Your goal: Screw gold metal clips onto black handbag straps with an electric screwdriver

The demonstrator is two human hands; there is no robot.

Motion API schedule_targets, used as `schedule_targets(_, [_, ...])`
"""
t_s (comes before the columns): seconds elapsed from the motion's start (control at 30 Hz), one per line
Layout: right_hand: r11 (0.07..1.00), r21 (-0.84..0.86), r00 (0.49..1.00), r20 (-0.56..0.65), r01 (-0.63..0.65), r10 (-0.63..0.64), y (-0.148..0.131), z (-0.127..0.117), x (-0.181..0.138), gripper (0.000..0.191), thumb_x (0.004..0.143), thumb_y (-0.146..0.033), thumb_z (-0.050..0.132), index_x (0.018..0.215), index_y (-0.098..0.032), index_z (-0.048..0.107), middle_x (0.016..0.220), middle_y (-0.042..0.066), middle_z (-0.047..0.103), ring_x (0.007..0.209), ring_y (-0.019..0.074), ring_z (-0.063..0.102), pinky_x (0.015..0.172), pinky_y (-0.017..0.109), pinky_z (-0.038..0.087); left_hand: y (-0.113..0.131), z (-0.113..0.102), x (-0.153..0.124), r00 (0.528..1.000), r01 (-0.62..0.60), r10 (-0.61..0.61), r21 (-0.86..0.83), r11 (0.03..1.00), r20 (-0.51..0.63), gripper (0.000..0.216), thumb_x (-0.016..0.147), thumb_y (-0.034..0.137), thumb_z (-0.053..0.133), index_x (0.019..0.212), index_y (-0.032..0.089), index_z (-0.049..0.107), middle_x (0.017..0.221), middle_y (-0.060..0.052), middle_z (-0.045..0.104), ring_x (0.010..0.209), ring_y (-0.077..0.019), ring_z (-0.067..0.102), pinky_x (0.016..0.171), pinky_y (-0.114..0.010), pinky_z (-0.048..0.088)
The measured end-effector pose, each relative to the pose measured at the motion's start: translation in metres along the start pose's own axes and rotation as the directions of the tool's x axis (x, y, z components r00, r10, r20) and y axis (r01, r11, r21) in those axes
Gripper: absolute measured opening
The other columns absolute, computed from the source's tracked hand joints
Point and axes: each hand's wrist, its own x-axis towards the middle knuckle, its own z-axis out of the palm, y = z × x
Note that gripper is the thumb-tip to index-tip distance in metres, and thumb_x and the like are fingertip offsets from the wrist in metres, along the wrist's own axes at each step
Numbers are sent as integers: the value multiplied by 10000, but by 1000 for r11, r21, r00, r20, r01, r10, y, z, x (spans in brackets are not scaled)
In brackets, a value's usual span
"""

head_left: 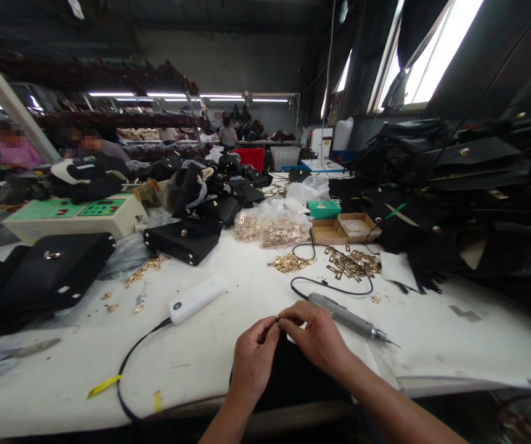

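At the table's front edge, my left hand [255,354] and my right hand [316,336] meet with their fingertips pinched together. A tiny dark piece with a glint [277,319] shows between the fingertips; its kind is too small to tell. Black material [295,373], perhaps a bag part, lies just under both hands and is partly covered by them. Right beside my right hand rests a grey electric screwdriver [348,317], its bit pointing right. A white handheld device [198,300] with a black cable lies to the left of my hands.
Gold fittings [293,263] and rectangular metal plates [353,265] lie in piles, with bagged fittings [284,231] and a cardboard box [330,231] behind. Black bags [184,237] stand left; more black pieces [469,216] are heaped right. A green-panelled machine [80,216] stands left. People sit farther back.
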Motion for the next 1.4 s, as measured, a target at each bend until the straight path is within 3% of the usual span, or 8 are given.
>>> schedule_targets(0.17, [995, -81, 998, 34, 65, -62, 5, 0, 0, 164, 911, -191, 622, 938, -234, 778, 883, 33, 745, 826, 186, 675, 781, 302, 489, 0, 0, 1, 1000, 12, -12, 0, 1000, -8, 324, 904, 435, 639, 1088, 200, 766, 1078, -58, 779, 987, -233, 723, 936, -336, 553])
schedule_targets(0.4, [1000, -25, 997, 73, -4, 6, 3, -5, 4, 172, 885, -189, 604, 918, -228, 769, 862, 16, 746, 769, 170, 669, 741, 287, 504, -2, 5, 3, 998, 53, -54, -42, 998, -25, 291, 872, 414, 667, 1030, 193, 773, 962, -40, 790, 863, -200, 723, 798, -282, 559])
schedule_targets(0.8, [996, -90, 1000, 10, -26, 27, 11, 5, 8, 169, 821, -187, 590, 855, -204, 754, 784, 23, 732, 700, 170, 649, 687, 282, 500, -6, 9, 6, 991, 87, -91, -47, 995, -94, 251, 827, 372, 677, 948, 187, 795, 857, -24, 785, 781, -185, 707, 731, -264, 541])
schedule_targets(0.9, [995, -60, 996, 9, -84, 85, 12, 6, 10, 172, 808, -198, 591, 852, -197, 758, 783, 26, 739, 693, 170, 651, 682, 279, 502, -8, 12, 10, 986, 108, -113, -52, 993, -118, 240, 819, 363, 666, 906, 183, 799, 804, -24, 776, 749, -184, 701, 705, -265, 539])
schedule_targets(1.07, [964, 121, 966, 139, -236, 218, 14, 1, 13, 199, 843, -279, 602, 884, -177, 769, 777, 25, 746, 702, 171, 659, 654, 265, 503, -8, 11, 13, 986, 127, -132, -47, 991, -107, 269, 819, 393, 663, 911, 183, 804, 719, -23, 752, 723, -193, 699, 685, -274, 544])
schedule_targets(1.2, [964, 134, 966, 152, -231, 210, 15, 0, 15, 196, 845, -326, 641, 842, -175, 765, 766, 24, 739, 695, 166, 653, 656, 259, 500, -7, 9, 13, 988, 125, -128, -34, 992, -91, 284, 820, 421, 669, 927, 195, 805, 713, -21, 748, 733, -198, 700, 698, -280, 546])
schedule_targets(1.4, [964, 94, 966, 95, -250, 241, 23, 1, 14, 254, 812, -202, 568, 936, -173, 788, 800, 24, 759, 707, 171, 672, 688, 271, 515, -6, 9, 12, 989, 114, -115, -17, 993, -89, 255, 825, 404, 661, 875, 193, 796, 714, -25, 746, 726, -196, 697, 703, -282, 541])
